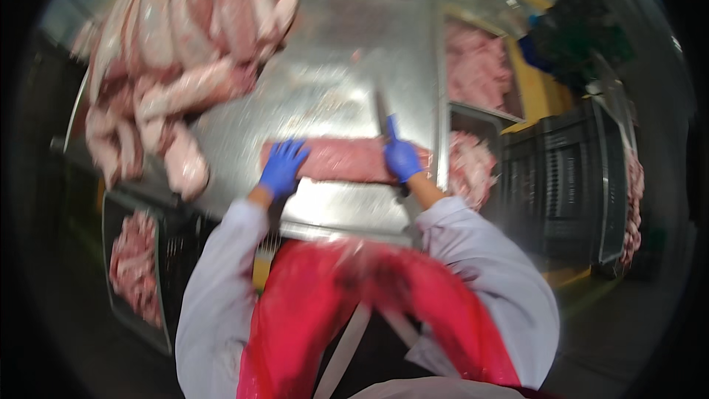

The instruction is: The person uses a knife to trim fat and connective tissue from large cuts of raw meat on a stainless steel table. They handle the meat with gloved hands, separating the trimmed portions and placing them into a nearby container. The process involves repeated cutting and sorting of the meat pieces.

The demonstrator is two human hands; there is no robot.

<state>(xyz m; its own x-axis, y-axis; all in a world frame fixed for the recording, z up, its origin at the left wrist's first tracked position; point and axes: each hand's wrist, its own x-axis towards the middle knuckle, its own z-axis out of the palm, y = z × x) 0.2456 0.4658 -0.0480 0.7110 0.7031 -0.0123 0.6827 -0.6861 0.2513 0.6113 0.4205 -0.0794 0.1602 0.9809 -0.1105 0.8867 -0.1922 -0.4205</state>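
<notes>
A long slab of pink-red meat (pixel 343 160) lies crosswise on the steel table in front of me. My left hand (pixel 281 168), in a blue glove, rests on its left end with the fingers spread. At the right end my right hand (pixel 402 159), also gloved in blue, is closed around a knife. The blade of the knife (pixel 381 107) points away from me over the table and looks blurred. Its handle is hidden in my fingers. The index finger reaches forward along the knife.
Many long meat pieces (pixel 196 18) are heaped at the table's (pixel 325 52) far left. Trays of meat (pixel 478 66) and trimmings (pixel 470 166) stand along its right edge. A crate of meat (pixel 135 270) is at lower left. Dark crates (pixel 554 185) stand at right.
</notes>
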